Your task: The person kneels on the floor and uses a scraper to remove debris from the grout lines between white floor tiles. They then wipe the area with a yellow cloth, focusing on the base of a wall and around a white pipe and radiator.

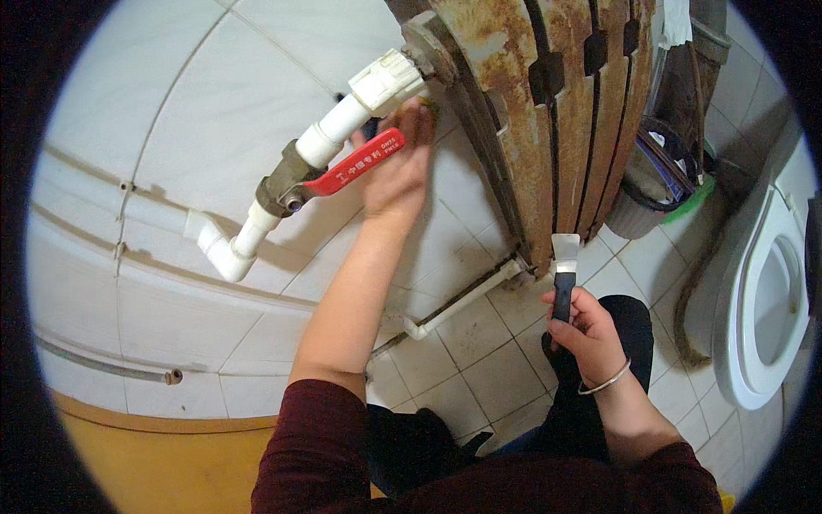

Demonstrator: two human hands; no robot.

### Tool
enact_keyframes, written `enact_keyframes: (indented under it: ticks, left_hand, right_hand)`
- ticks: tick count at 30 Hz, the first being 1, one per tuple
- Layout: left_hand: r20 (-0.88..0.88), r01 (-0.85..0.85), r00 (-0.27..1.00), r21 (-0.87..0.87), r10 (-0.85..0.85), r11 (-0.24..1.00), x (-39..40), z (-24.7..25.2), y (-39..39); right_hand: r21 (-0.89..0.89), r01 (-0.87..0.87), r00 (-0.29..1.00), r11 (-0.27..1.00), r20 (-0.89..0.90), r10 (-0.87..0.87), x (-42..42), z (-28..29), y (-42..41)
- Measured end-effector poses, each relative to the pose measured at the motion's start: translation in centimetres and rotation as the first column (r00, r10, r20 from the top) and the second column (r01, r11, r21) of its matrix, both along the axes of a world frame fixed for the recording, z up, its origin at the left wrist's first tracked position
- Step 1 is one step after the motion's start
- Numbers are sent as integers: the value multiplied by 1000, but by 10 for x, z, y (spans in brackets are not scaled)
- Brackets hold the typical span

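Note:
My right hand [587,331] grips the black handle of a scraper [563,283], its flat metal blade pointing up beside the lower end of a rusty cast-iron radiator [514,70]. My left hand [398,160] reaches behind a white plastic pipe [331,132] with a red-lever ball valve [356,162], close to the tiled wall. A dark object and a bit of yellow show at its fingers, partly hidden by the pipe, so I cannot tell whether it holds them. The white union nut [387,79] joins the pipe to the radiator's top.
A lower white pipe [469,299] runs near the floor to the radiator's bottom. To the right stand a waste bin [632,209] with things in it and a white toilet [738,321]. A flexible hose [109,366] lies along the wall at the left.

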State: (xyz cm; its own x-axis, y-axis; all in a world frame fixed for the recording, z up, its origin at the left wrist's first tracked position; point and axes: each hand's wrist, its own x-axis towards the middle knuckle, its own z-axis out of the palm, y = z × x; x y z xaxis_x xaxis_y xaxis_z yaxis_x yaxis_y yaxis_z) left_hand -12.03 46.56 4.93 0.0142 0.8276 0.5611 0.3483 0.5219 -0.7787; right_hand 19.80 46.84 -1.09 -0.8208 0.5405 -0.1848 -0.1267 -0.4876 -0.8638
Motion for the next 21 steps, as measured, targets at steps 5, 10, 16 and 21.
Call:
enact_keyframes:
  ticks: [5,10,16,21]
  left_hand:
    - [474,497,803,-195,-363,845,3,-75,13]
    - [522,503,798,-301,-302,810,9,-84,14]
    - [618,465,773,-401,-142,789,-2,-129,-94]
    - [511,215,855,-505,89,836,-14,-94,-196]
  right_hand:
    - [-27,-8,1000,1000,27,8,-4,-5,-3]
    - [49,41,999,998,-4,-41,-8,-8,1]
    - [89,32,999,996,-36,-29,-3,-10,3]
    - [88,45,998,995,-54,-41,4,-10,5]
